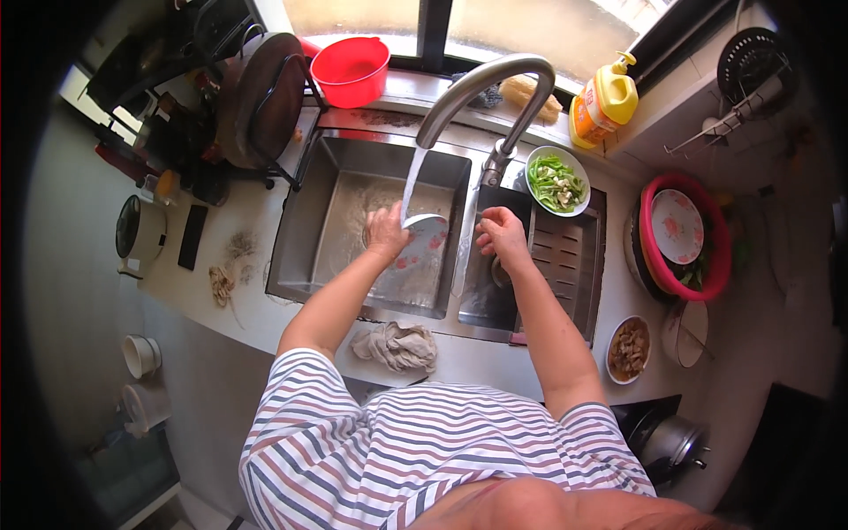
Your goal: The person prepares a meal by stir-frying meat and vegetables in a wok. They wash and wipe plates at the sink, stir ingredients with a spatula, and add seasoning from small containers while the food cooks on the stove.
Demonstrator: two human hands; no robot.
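Note:
Water pours from the curved metal faucet (487,83) into the larger, left basin of the stainless steel sink (338,159). There my left hand (386,230) grips the rim of a white bowl with a red floral pattern (424,245), tilted on its side beside the stream. Over the smaller right basin is my right hand (498,233), fingers loosely curled and apart, touching no object that I can see. Behind it, a white bowl of sliced green peppers and chopped garlic (558,181) rests at the sink's back corner.
A crumpled cloth (395,348) lies at the front edge. A red plastic basin (351,71) and a yellow pump bottle of dish soap (603,99) stand at the back. To the right are a pink basin (718,265) holding a floral plate, and a bowl of sliced food (629,350). Pans stand left.

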